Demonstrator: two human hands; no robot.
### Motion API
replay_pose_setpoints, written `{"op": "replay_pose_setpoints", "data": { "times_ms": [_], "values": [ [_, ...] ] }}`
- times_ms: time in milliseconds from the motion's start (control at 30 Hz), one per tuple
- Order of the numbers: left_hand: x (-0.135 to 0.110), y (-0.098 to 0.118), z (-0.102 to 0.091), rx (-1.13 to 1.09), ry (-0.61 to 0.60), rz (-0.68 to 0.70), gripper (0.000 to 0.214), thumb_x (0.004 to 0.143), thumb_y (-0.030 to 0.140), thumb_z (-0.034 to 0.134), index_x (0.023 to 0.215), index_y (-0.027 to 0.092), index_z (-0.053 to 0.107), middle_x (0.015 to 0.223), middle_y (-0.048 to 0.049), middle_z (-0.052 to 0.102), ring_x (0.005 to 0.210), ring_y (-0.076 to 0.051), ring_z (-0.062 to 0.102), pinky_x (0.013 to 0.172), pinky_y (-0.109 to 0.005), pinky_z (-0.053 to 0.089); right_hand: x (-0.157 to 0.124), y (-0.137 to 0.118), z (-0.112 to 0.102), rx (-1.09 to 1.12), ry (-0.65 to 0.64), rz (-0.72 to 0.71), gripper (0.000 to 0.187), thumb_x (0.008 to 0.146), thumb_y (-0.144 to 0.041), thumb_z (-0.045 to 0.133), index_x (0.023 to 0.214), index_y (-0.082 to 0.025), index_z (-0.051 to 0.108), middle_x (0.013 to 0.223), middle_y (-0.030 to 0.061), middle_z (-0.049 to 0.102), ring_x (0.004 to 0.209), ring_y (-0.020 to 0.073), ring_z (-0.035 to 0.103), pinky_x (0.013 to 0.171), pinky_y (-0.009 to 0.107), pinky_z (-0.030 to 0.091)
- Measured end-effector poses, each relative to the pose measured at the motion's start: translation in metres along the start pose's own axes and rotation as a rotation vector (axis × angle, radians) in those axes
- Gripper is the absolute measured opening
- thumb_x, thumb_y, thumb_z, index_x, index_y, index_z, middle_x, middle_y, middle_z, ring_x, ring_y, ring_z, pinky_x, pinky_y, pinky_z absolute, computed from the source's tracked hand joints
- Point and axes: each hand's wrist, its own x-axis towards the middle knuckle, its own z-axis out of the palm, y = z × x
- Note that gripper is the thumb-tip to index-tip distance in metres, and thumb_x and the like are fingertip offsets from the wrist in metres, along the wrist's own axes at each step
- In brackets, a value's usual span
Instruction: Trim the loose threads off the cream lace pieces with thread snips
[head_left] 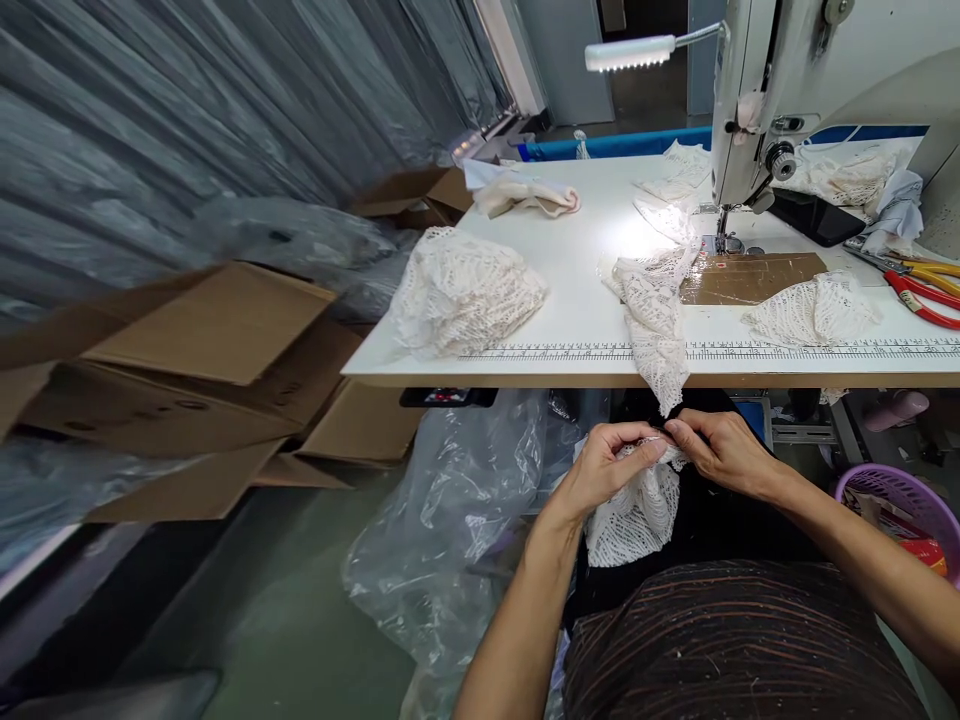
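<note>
Over my lap, just below the table edge, both hands pinch a piece of white lace fabric (636, 515). My left hand (611, 470) has its thumb and fingers closed on the top of the lace, which hangs down beneath it. Close beside it, my right hand (716, 450) grips the lace's right end between thumb and fingertips. Another lace strip (656, 320) trails from the sewing machine (739, 120) over the table edge, its tip right above my hands. Whether that tip joins the held piece I cannot tell.
On the white table (577, 310) lie a lace heap (469, 290), a lace piece (814, 310), a black phone (814, 215) and red-handled scissors (926, 295). An open cardboard box (210, 320) and a clear plastic bag (457, 500) are at left. A purple basket (900, 490) stands right.
</note>
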Motion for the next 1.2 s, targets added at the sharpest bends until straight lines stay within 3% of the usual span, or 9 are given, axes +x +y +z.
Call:
{"op": "replay_pose_setpoints", "data": {
  "times_ms": [167, 300, 400, 567, 733, 833, 933, 1033, 1200],
  "values": [
    [-0.001, -0.001, 0.005, -0.107, -0.020, 0.002, 0.036, 0.079, 0.051, 0.072, 0.077, 0.015, 0.076, 0.074, -0.0047, 0.070, 0.073, -0.017, 0.062, 0.072, -0.028, 0.048, -0.009, 0.003, 0.003, 0.324, -0.033, 0.053, 0.042, 0.087, -0.060, 0.058, 0.087, -0.018, 0.060, 0.075, 0.0001, 0.056, 0.062, 0.0113, 0.043, 0.056, 0.024, 0.036],
    [-0.003, -0.016, 0.003, -0.148, 0.060, -0.048, 0.047, 0.071, 0.047, 0.081, 0.106, 0.017, 0.072, 0.095, -0.0063, 0.069, 0.082, -0.017, 0.063, 0.073, -0.028, 0.050, -0.018, 0.005, -0.004, 0.505, -0.077, 0.198, 0.045, 0.080, -0.062, 0.065, 0.077, -0.017, 0.059, 0.066, -0.0023, 0.050, 0.060, 0.0104, 0.041, 0.055, 0.025, 0.035],
    [-0.008, -0.036, -0.004, -0.025, 0.128, -0.157, 0.064, 0.066, 0.039, 0.085, 0.123, 0.018, 0.063, 0.105, -0.0072, 0.067, 0.079, -0.014, 0.061, 0.070, -0.027, 0.051, -0.026, 0.005, -0.019, 0.529, -0.049, 0.243, 0.045, 0.080, -0.062, 0.066, 0.071, -0.018, 0.056, 0.063, -0.0044, 0.045, 0.056, 0.0093, 0.036, 0.053, 0.025, 0.030],
    [-0.016, -0.053, -0.012, 0.162, 0.162, -0.250, 0.055, 0.071, 0.034, 0.079, 0.120, 0.014, 0.063, 0.101, -0.0091, 0.072, 0.083, -0.018, 0.064, 0.077, -0.031, 0.051, -0.033, 0.006, -0.035, 0.532, 0.052, 0.228, 0.042, 0.083, -0.059, 0.065, 0.072, -0.020, 0.051, 0.062, -0.0060, 0.040, 0.054, 0.0089, 0.032, 0.052, 0.025, 0.029],
    [-0.021, -0.027, -0.011, 0.093, 0.066, -0.274, 0.050, 0.074, 0.036, 0.076, 0.117, 0.014, 0.064, 0.078, -0.0021, 0.070, 0.069, -0.015, 0.063, 0.064, -0.026, 0.048, -0.026, 0.014, -0.030, 0.444, 0.243, 0.157, 0.031, 0.083, -0.050, 0.067, 0.081, -0.020, 0.058, 0.068, -0.0039, 0.048, 0.059, 0.0103, 0.039, 0.058, 0.027, 0.036],
    [-0.026, -0.006, -0.006, -0.017, -0.010, -0.264, 0.044, 0.074, 0.036, 0.077, 0.111, 0.014, 0.066, 0.078, -0.0021, 0.070, 0.065, -0.013, 0.062, 0.059, -0.023, 0.046, -0.018, 0.018, -0.017, 0.442, 0.289, 0.127, 0.030, 0.083, -0.048, 0.066, 0.088, -0.018, 0.062, 0.072, -0.0018, 0.055, 0.063, 0.0115, 0.045, 0.061, 0.028, 0.039],
    [-0.034, 0.011, 0.001, -0.093, -0.098, -0.263, 0.033, 0.077, 0.036, 0.077, 0.099, 0.015, 0.067, 0.077, -0.0022, 0.069, 0.059, -0.010, 0.060, 0.054, -0.020, 0.045, -0.013, 0.017, -0.001, 0.483, 0.242, 0.122, 0.033, 0.083, -0.051, 0.066, 0.086, -0.018, 0.063, 0.072, -0.0010, 0.056, 0.063, 0.0117, 0.045, 0.062, 0.028, 0.040],
    [-0.042, 0.024, 0.009, -0.013, -0.127, -0.184, 0.019, 0.082, 0.035, 0.073, 0.086, 0.016, 0.069, 0.069, -0.0011, 0.067, 0.056, -0.010, 0.056, 0.051, -0.020, 0.044, -0.015, 0.011, 0.014, 0.546, 0.128, 0.112, 0.038, 0.082, -0.055, 0.067, 0.079, -0.017, 0.063, 0.070, -0.0008, 0.057, 0.064, 0.0118, 0.046, 0.062, 0.027, 0.041],
    [-0.048, 0.034, 0.011, 0.268, 0.088, 0.176, 0.009, 0.085, 0.026, 0.071, 0.078, 0.019, 0.072, 0.087, -0.0062, 0.070, 0.083, -0.018, 0.065, 0.077, -0.030, 0.053, -0.027, -0.001, 0.023, 0.665, -0.013, 0.136, 0.043, 0.079, -0.059, 0.070, 0.078, -0.017, 0.065, 0.070, -0.0005, 0.059, 0.064, 0.0114, 0.048, 0.061, 0.026, 0.041]
  ]
}}
